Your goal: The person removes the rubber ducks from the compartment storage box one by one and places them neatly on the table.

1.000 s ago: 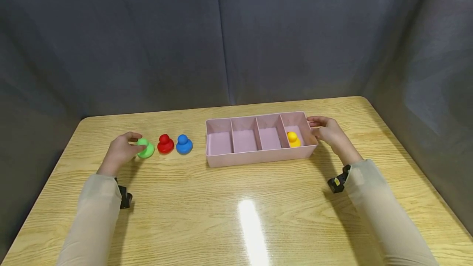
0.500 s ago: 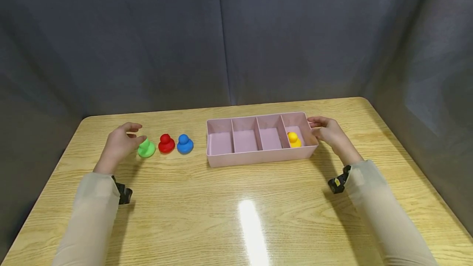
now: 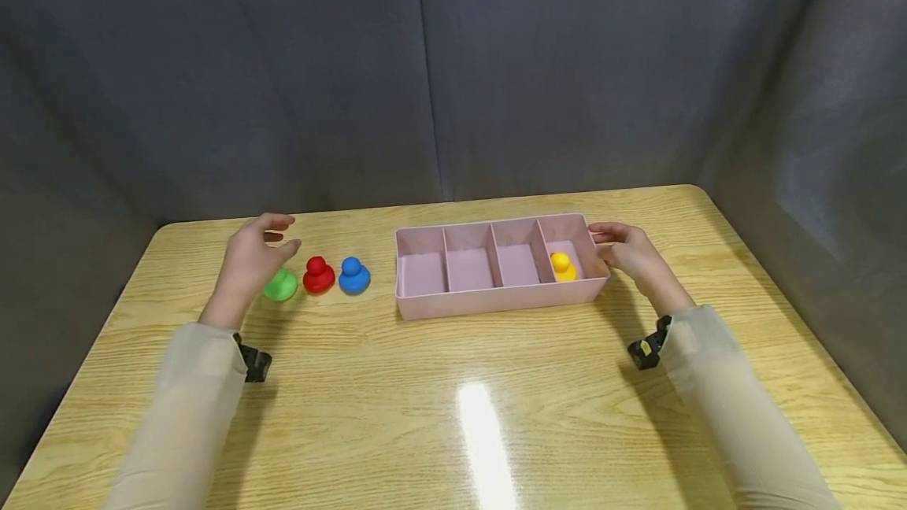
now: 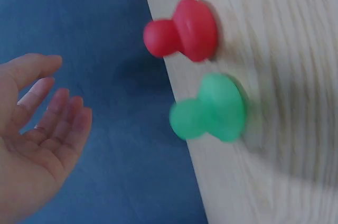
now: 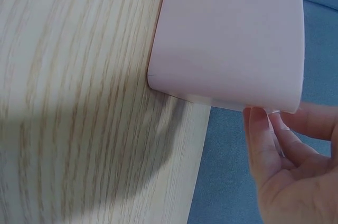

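Head view first: three toys, green (image 3: 281, 287), red (image 3: 319, 277) and blue (image 3: 353, 277), stood in a row on the worktop (image 3: 383, 415), to the left of the pink box (image 3: 496, 303). A yellow toy (image 3: 563, 266) sat in the rightmost of the box's four compartments, and it was the only toy in there. The left hand (image 3: 251, 258) hung over the green toy, partly hiding its knob, while the right hand (image 3: 632, 252) was at the box's right end. As I judged it, the work was bringing toys into the box, so one looked done and three were left.

Left wrist view next: the thumb and fingers stood well apart, the fingers loosely bent, with nothing between them. They were clear of the green toy, which rested with its base on the worktop beside the red one; the blue was cut off by the frame. I took the next toy to be not yet picked up.

Right wrist view last: the fingers, only slightly bent, touched the box's outer end wall near the rim, seemingly to steady it. Whether the thumb lapped over the rim, I couldn't tell.
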`<action>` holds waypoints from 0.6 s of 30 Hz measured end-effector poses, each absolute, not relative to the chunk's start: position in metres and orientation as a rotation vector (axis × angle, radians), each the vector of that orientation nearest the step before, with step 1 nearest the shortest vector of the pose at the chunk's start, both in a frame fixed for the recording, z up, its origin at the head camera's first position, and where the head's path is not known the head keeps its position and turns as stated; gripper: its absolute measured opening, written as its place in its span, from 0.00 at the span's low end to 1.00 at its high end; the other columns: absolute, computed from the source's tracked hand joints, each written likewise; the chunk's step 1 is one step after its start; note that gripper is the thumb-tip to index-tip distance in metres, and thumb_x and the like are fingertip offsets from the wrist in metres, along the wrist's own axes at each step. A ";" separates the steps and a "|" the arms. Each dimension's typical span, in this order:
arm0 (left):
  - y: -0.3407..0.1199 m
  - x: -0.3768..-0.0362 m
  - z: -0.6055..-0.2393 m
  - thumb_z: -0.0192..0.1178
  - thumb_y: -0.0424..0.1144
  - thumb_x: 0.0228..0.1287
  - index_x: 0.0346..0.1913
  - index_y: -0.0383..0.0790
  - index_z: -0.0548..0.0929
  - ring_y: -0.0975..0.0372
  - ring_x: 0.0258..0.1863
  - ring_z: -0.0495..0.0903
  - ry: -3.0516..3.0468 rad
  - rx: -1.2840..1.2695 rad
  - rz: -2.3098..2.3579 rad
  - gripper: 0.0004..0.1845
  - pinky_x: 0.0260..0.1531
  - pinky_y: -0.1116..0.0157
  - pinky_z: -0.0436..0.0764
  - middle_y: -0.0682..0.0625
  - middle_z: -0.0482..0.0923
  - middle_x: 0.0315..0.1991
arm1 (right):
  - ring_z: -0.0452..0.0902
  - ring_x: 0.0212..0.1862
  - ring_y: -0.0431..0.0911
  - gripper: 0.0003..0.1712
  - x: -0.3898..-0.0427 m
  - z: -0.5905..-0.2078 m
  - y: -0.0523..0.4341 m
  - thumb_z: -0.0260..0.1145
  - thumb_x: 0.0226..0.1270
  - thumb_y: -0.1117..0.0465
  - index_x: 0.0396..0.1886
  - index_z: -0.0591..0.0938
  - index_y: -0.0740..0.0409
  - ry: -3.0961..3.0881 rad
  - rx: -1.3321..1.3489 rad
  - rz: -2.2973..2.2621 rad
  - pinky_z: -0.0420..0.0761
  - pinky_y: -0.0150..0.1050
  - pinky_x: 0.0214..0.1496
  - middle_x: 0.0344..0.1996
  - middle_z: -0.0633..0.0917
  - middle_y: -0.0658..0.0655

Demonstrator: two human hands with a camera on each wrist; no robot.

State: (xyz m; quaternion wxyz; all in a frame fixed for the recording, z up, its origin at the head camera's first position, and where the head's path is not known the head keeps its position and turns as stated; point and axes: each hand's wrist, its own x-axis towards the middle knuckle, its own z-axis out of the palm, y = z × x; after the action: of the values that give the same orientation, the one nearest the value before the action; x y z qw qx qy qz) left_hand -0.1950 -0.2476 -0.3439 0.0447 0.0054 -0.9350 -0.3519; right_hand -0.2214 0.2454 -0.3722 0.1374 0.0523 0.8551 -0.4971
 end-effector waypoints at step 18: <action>-0.177 -0.203 -0.345 0.57 0.32 0.65 0.61 0.31 0.73 0.42 0.57 0.74 -2.932 -0.233 -1.113 0.22 0.58 0.49 0.76 0.34 0.72 0.59 | 0.67 0.61 0.57 0.32 -0.220 -0.372 0.241 0.48 0.67 0.69 0.71 0.60 0.67 2.466 0.152 -1.449 0.72 0.26 0.49 0.65 0.66 0.71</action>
State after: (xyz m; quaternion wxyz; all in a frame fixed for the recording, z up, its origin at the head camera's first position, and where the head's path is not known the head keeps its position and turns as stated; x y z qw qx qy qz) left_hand -0.2027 -0.1775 -0.3447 -0.0016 -0.0742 -0.9323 -0.3540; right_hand -0.2203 0.2409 -0.3722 0.1384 0.0526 0.8527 -0.5009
